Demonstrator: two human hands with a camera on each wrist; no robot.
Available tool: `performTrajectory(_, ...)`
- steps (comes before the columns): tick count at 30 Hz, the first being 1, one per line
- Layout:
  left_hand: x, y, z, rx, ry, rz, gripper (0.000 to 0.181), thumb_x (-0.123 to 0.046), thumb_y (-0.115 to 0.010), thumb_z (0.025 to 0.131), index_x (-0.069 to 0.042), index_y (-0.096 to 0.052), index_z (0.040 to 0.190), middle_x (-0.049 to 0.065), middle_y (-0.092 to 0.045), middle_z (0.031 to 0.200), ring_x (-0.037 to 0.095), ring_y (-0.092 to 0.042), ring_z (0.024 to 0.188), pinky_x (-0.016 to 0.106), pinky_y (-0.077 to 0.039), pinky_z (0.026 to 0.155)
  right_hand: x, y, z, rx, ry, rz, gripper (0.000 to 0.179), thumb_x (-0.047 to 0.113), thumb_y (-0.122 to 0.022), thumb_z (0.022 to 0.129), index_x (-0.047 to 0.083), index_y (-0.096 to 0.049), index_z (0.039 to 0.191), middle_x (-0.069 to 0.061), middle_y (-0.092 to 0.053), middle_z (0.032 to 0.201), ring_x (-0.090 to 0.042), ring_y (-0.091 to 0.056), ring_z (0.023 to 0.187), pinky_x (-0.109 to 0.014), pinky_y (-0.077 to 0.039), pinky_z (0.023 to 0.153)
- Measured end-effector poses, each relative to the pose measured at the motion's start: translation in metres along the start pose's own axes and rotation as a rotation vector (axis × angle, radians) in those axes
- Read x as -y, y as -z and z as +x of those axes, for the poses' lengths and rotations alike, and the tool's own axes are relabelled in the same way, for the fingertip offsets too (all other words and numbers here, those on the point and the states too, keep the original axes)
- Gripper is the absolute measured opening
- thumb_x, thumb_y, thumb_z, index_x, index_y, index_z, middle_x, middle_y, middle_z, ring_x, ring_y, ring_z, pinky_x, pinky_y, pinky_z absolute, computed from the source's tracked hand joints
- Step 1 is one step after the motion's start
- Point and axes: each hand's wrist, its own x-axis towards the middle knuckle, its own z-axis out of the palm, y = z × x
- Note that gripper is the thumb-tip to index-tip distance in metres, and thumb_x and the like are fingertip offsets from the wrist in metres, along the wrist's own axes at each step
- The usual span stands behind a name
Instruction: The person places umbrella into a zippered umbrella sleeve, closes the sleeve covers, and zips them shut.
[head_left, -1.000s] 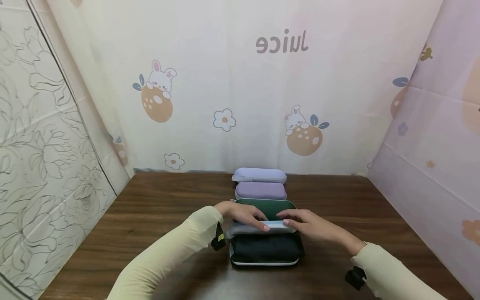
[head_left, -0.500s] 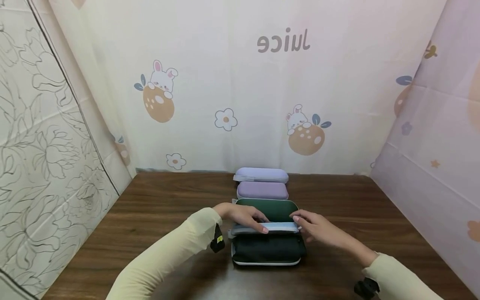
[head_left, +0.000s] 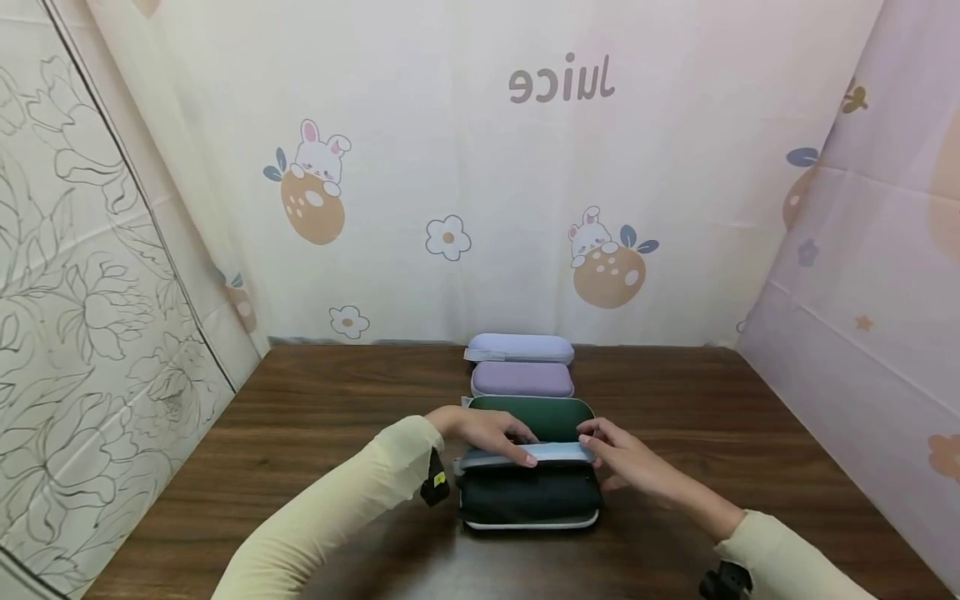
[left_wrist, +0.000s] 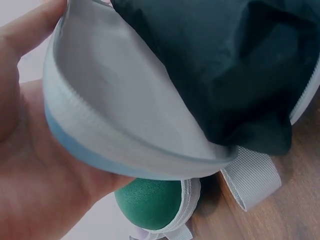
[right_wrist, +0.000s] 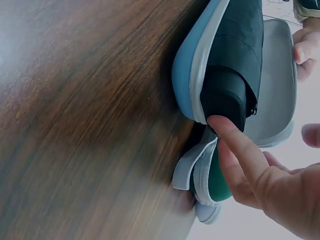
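Observation:
A light blue zip case [right_wrist: 186,75] lies unzipped at the near end of a row, its grey-lined lid [left_wrist: 125,95] raised. Inside it sits a black folded umbrella [head_left: 528,493], whose dark handle [right_wrist: 225,92] shows at the case's right end. My left hand [head_left: 487,429] grips the lid, thumb over its front edge and palm behind it. With a fingertip, my right hand [head_left: 633,462] touches the handle's end; its other fingers are loosely bent. Just behind the lid is a green case [head_left: 543,417], partly covered by my hands.
Further back in the row lie a purple case [head_left: 522,379] and a lavender case [head_left: 519,347], the latter close to the back curtain [head_left: 390,167]. Brown wooden table [head_left: 322,400] extends on both sides. A grey strap [left_wrist: 252,180] sticks out from the light blue case.
My right hand has moved from the lid's edge to the case's right end. The umbrella has slid slightly left into the case. My left hand stays on the lid, now tilted further back.

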Motion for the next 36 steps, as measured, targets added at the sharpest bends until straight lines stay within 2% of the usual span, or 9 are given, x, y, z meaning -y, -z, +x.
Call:
performTrajectory(7, 0.0, -0.001, 0.002, 0.0, 0.006, 0.002, 0.049, -0.033, -0.057, 0.095, -0.008, -0.051, 0.137, -0.004, -0.054, 0.122, 0.006, -0.049, 0.105, 0.024, -0.041, 0.09, -0.001, -0.005, 0.0, 0.022, -0.078, 0.174, 0.04, 0.015, -0.042, 0.1, -0.007, -0.034, 0.133, -0.02, -0.043, 0.115, -0.031, -0.049, 0.097, -0.047, -0.052, 0.075)
performTrajectory(9, 0.0, -0.002, 0.002, 0.001, 0.004, 0.003, 0.049, -0.033, -0.057, 0.095, -0.008, -0.051, 0.137, -0.005, -0.054, 0.122, 0.006, -0.049, 0.104, 0.024, -0.04, 0.09, -0.001, -0.004, 0.001, 0.031, -0.054, 0.124, 0.039, 0.016, -0.043, 0.1, -0.007, -0.038, 0.132, -0.02, -0.044, 0.115, -0.031, -0.049, 0.097, -0.046, -0.052, 0.075)
performTrajectory(13, 0.001, -0.002, 0.001, -0.001, 0.013, 0.005, 0.05, -0.034, -0.057, 0.094, -0.009, -0.051, 0.138, -0.006, -0.054, 0.123, 0.006, -0.049, 0.104, 0.025, -0.04, 0.09, -0.002, 0.003, 0.006, 0.05, 0.108, -0.152, 0.036, 0.02, -0.049, 0.1, -0.004, -0.053, 0.127, -0.016, -0.052, 0.114, -0.028, -0.049, 0.095, -0.04, -0.049, 0.075)
performTrajectory(15, 0.001, -0.003, 0.0, -0.002, 0.022, 0.013, 0.051, -0.035, -0.058, 0.094, -0.01, -0.05, 0.138, -0.005, -0.053, 0.124, 0.006, -0.048, 0.105, 0.025, -0.04, 0.09, -0.003, 0.008, 0.01, 0.1, 0.18, -0.233, 0.037, 0.022, -0.049, 0.1, -0.003, -0.056, 0.126, -0.016, -0.054, 0.116, -0.027, -0.049, 0.097, -0.038, -0.047, 0.077)
performTrajectory(19, 0.002, -0.003, -0.006, 0.0, 0.041, 0.028, 0.052, -0.036, -0.058, 0.094, -0.01, -0.05, 0.139, -0.003, -0.052, 0.129, 0.008, -0.047, 0.11, 0.026, -0.039, 0.093, -0.007, 0.015, 0.016, 0.247, 0.222, -0.216, 0.038, 0.022, -0.047, 0.101, -0.003, -0.054, 0.129, -0.017, -0.053, 0.124, -0.03, -0.048, 0.104, -0.034, -0.046, 0.082)
performTrajectory(22, 0.005, -0.003, -0.015, -0.001, 0.064, 0.025, 0.053, -0.034, -0.061, 0.093, -0.009, -0.05, 0.139, -0.001, -0.051, 0.132, 0.01, -0.047, 0.115, 0.026, -0.039, 0.095, -0.01, 0.018, 0.017, 0.297, 0.228, -0.217, 0.038, 0.022, -0.048, 0.101, -0.002, -0.052, 0.131, -0.018, -0.051, 0.127, -0.032, -0.046, 0.106, -0.032, -0.045, 0.082)
performTrajectory(26, 0.009, -0.004, -0.028, -0.014, 0.082, 0.044, 0.056, -0.032, -0.065, 0.09, -0.008, -0.049, 0.139, -0.001, -0.052, 0.132, 0.009, -0.048, 0.115, 0.027, -0.039, 0.096, -0.015, 0.018, 0.015, 0.305, 0.247, -0.242, 0.036, 0.023, -0.048, 0.101, 0.003, -0.053, 0.131, -0.016, -0.05, 0.129, -0.031, -0.045, 0.107, -0.03, -0.043, 0.083)
performTrajectory(32, 0.014, -0.011, -0.045, -0.057, 0.03, 0.067, 0.061, -0.025, -0.074, 0.084, -0.007, -0.05, 0.137, -0.004, -0.054, 0.128, 0.005, -0.049, 0.111, 0.027, -0.038, 0.098, -0.021, 0.015, 0.009, 0.289, 0.309, -0.26, 0.032, 0.022, -0.052, 0.1, 0.011, -0.055, 0.129, -0.013, -0.05, 0.129, -0.028, -0.048, 0.109, -0.029, -0.043, 0.086)
performTrajectory(36, 0.016, -0.019, -0.051, -0.101, 0.017, 0.083, 0.064, -0.024, -0.077, 0.082, -0.009, -0.05, 0.138, -0.003, -0.053, 0.131, 0.005, -0.047, 0.115, 0.026, -0.037, 0.099, -0.026, 0.01, 0.005, 0.273, 0.359, -0.252, 0.033, 0.021, -0.055, 0.098, 0.008, -0.054, 0.129, -0.015, -0.051, 0.128, -0.027, -0.051, 0.109, -0.029, -0.045, 0.086)
